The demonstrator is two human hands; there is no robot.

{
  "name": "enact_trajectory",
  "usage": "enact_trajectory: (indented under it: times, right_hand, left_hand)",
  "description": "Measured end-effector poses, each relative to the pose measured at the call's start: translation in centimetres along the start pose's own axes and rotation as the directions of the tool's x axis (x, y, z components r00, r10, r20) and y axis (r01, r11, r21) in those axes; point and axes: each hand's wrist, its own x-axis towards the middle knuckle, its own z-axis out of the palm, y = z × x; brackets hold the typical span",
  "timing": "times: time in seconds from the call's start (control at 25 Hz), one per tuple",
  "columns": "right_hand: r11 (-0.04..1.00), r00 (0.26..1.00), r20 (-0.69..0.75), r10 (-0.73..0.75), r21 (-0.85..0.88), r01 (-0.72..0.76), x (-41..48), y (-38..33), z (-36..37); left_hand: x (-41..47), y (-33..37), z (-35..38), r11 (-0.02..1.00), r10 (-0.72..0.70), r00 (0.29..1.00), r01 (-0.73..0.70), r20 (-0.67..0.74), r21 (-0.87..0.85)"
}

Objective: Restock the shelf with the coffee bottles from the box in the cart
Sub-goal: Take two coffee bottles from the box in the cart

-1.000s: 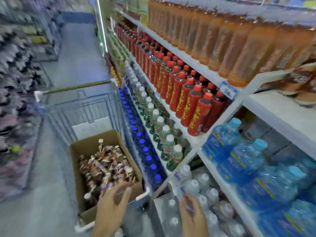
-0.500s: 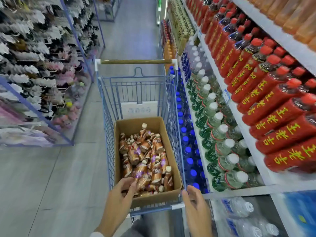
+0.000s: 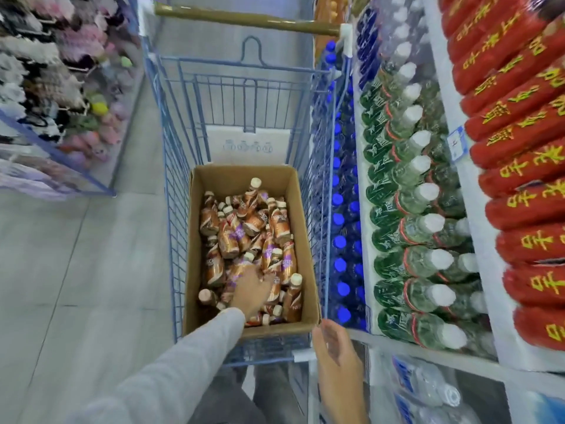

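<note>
Grey-sleeved left hand [image 3: 249, 290] in box [image 3: 241, 179] on coffee btls [image 3: 244, 228]; right hand [image 3: 336, 353] relaxed.

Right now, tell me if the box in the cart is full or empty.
Partly full. Coffee bottles lie jumbled across the bottom of the box, with bare cardboard wall showing above them at the far end.

Bright even overhead light, soft shadows; strong fisheye bend at edges; motion blur at frame sides, centre sharp.
</note>
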Motion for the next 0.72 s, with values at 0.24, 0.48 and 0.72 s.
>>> enact_trajectory:
  times: [0.24, 0.48, 0.72]
  right_hand:
    - [0.998, 0.995, 0.082, 0.058, 0.004, -0.059, 3.2, 1.1, 1.1]
    - [0.998, 0.991, 0.124, 0.058, -0.028, -0.054, 4.7, 2.8, 0.5]
    - [0.985, 0.973, 0.231, 0.016, -0.172, 0.025, 6.5, 0.7, -0.5]
  left_hand:
    - [6.9, -0.8, 6.5, 0.963, -0.181, 0.981, 0.191, -0.070, 0.189]
    - [9.5, -2.7, 9.2, 0.913, -0.164, 0.976, 0.204, -0.140, 0.353]
    - [4.3, -3.2, 2.8, 0.978, -0.116, 0.984, 0.089, -0.137, -0.189]
